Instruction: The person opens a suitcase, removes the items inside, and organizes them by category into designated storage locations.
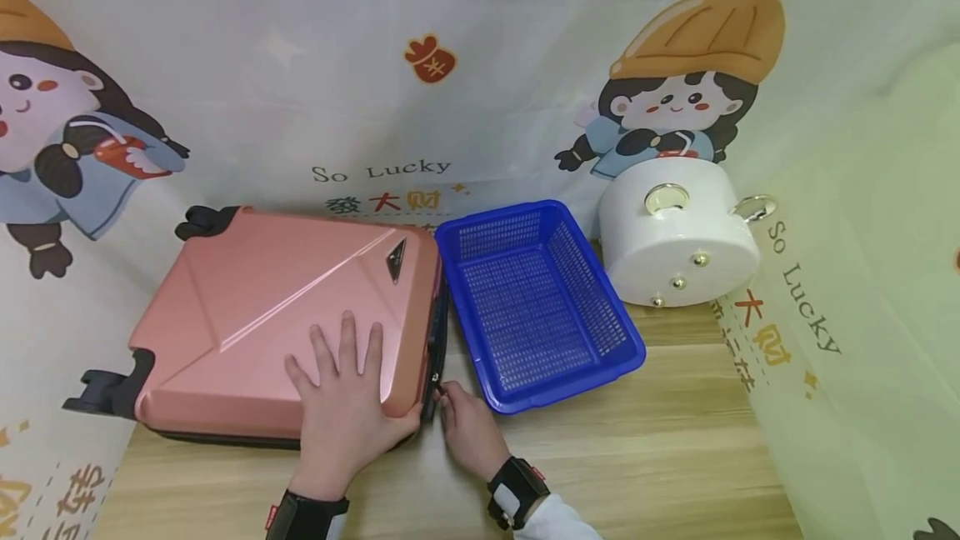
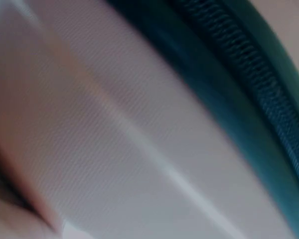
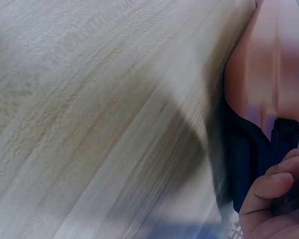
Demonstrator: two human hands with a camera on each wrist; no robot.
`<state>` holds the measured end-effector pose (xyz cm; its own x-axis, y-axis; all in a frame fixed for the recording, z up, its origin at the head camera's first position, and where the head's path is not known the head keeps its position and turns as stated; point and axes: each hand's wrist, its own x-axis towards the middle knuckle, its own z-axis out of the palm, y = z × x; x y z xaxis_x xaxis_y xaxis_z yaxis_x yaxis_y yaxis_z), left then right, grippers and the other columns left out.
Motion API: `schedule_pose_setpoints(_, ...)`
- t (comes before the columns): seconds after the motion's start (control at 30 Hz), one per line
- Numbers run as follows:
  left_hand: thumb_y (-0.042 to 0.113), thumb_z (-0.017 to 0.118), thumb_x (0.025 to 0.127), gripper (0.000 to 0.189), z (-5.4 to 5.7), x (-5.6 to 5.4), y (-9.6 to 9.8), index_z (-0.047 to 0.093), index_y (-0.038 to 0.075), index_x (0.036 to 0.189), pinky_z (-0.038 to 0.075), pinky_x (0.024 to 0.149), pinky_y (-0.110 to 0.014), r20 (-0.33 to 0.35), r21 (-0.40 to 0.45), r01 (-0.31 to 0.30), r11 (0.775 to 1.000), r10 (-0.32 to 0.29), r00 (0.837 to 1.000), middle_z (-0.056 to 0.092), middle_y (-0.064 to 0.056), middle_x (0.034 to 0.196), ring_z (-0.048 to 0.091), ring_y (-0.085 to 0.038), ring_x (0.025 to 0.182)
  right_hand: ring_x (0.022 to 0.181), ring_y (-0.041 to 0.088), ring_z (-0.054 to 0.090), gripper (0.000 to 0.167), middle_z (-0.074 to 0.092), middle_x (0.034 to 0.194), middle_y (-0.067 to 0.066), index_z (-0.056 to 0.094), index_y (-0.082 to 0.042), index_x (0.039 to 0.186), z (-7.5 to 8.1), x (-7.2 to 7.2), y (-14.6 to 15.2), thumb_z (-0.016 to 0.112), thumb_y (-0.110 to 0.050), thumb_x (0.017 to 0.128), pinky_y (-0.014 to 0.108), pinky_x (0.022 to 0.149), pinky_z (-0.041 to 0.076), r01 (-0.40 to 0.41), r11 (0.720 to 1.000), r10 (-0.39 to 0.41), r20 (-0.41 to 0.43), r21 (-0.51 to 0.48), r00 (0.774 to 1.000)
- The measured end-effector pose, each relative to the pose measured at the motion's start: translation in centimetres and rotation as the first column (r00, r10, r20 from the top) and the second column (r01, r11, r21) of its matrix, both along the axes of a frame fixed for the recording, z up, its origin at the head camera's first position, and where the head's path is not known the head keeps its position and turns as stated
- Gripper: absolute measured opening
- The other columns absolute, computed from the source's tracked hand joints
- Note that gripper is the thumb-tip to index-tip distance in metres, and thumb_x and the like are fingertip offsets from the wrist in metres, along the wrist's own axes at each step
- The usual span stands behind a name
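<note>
A pink hard-shell suitcase (image 1: 225,298) lies flat on the table, its black wheels toward the left. My left hand (image 1: 341,415) rests on the lid near the front right corner, fingers spread and straight. At the suitcase's right side, my right hand (image 1: 474,433) pinches a small zipper pull (image 1: 437,383) between thumb and fingers. The left wrist view is filled by the pink shell and a dark zipper (image 2: 249,59) along its edge. In the right wrist view, curled fingers (image 3: 274,186) are beside a black fitting (image 3: 286,132) on the suitcase's side; the pull itself is hidden there.
A blue plastic basket (image 1: 467,307) stands right beside the suitcase. Behind it to the right, a white round pot-like container (image 1: 637,232) with gold-coloured handles lies tipped on its side. Printed cloth (image 1: 495,107) hangs around the back and sides of the wooden table (image 1: 675,440).
</note>
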<state>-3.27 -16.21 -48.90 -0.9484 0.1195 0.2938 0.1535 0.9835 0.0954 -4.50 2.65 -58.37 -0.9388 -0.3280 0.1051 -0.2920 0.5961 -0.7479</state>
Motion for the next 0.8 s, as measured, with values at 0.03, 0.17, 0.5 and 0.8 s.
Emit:
schedule_pose_setpoints(0.03, 0.082, 0.072, 0.059, 0.127, -0.1, 0.1, 0.0, 0.047, 0.002, 0.154, 0.019, 0.099, -0.09, -0.016, 0.005, -0.001, 1.0, 0.001, 1.0, 0.031, -0.034, 0.161, 0.025, -0.07, 0.14, 0.095, 0.025, 0.075, 0.016, 0.077, 0.1, 0.01, 0.065, -0.007, 0.112, 0.0, 0.1, 0.0, 0.051, -0.003, 0.106, 0.04, 0.077, 0.06, -0.003, 1.0, 0.003, -0.004, 0.005, 1.0)
schedule_pose_setpoints(0.17, 0.08, 0.072, 0.058, 0.125, -0.4, 0.2, -0.1, 0.05, 0.002, 0.152, 0.021, 0.098, -0.09, -0.074, 0.022, -0.007, 1.0, 0.008, 0.997, 0.035, -0.035, 0.159, 0.027, -0.07, 0.139, 0.092, 0.024, 0.075, 0.014, 0.076, 0.098, 0.007, 0.064, -0.008, 0.112, 0.0, 0.8, -0.1, 0.052, -0.005, 0.106, 0.038, 0.074, 0.059, -0.02, 0.999, 0.021, -0.024, 0.035, 0.999)
schedule_pose_setpoints(0.5, 0.08, 0.076, 0.056, 0.125, -0.6, -0.9, 0.8, 0.05, 0.003, 0.152, 0.02, 0.098, -0.09, -0.079, 0.048, -0.03, 0.998, 0.034, 0.996, 0.035, -0.035, 0.159, 0.027, -0.071, 0.139, 0.087, 0.014, 0.071, 0.014, 0.075, 0.095, 0.007, 0.064, -0.009, 0.112, -0.1, 1.8, 0.3, 0.051, -0.008, 0.108, 0.034, 0.072, 0.057, -0.007, 1.0, 0.007, 0.013, -0.005, 1.0)
schedule_pose_setpoints(0.8, 0.079, 0.079, 0.056, 0.127, -0.4, -1.5, 1.8, 0.048, 0.004, 0.154, 0.018, 0.1, -0.089, -0.035, 0.047, -0.085, 0.995, 0.087, 0.996, 0.031, -0.034, 0.161, 0.023, -0.07, 0.142, 0.071, 0.009, 0.058, 0.012, 0.067, 0.081, 0.003, 0.064, -0.006, 0.109, 0.1, 2.1, 0.5, 0.052, -0.006, 0.107, 0.03, 0.063, 0.051, 0.006, 1.0, -0.006, -0.029, -0.006, 1.0)
